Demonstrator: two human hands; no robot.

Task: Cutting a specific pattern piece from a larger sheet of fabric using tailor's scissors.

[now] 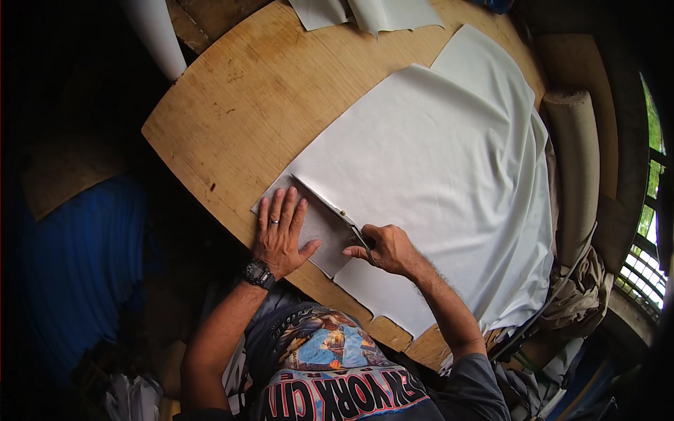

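where scissors [345, 217] meet cloth [428, 147] on the counter [246, 91]: tilting them could skew the edge
right grip [394, 249]: closed round scissors
left grip [281, 242]: flat, empty, on gray piece [326, 242]; slipping could shift it

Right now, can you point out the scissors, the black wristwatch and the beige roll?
Scissors [342, 213]: head view, on the metal near the pivot.
Black wristwatch [258, 271]: head view, on the watch face.
Beige roll [574, 168]: head view, about midway along its side.
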